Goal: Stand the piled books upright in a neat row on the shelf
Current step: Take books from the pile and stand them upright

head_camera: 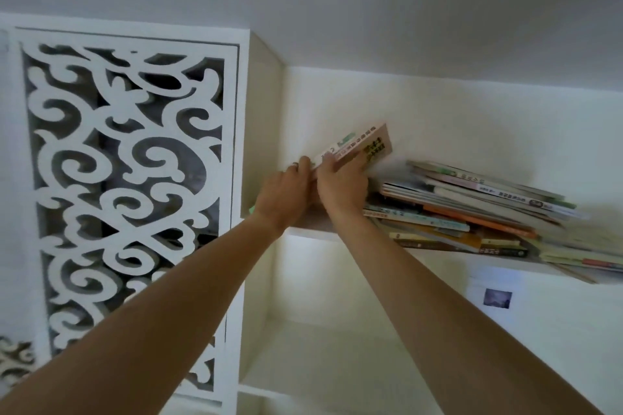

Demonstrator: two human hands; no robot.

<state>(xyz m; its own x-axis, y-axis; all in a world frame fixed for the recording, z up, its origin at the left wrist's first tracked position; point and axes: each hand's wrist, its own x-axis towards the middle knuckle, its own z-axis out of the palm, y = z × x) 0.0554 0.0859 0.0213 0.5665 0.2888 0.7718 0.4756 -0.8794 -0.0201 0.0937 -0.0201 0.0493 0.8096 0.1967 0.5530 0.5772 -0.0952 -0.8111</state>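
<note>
A high white shelf (313,229) carries an untidy pile of flat-lying books (472,209) on its right part. At the shelf's left end, a few thin books (365,145) with pink and white spines lean tilted toward the right, above the pile's left edge. My left hand (286,195) presses against their left side, fingers closed on the lower edge. My right hand (342,185) grips the same books from the right. The bottoms of these books are hidden behind my hands.
A white side panel (263,118) bounds the shelf on the left. Left of it stands a carved white lattice screen (128,178). The ceiling is close above. Below the shelf is another white compartment (337,330), with a small picture (497,298) on its back wall.
</note>
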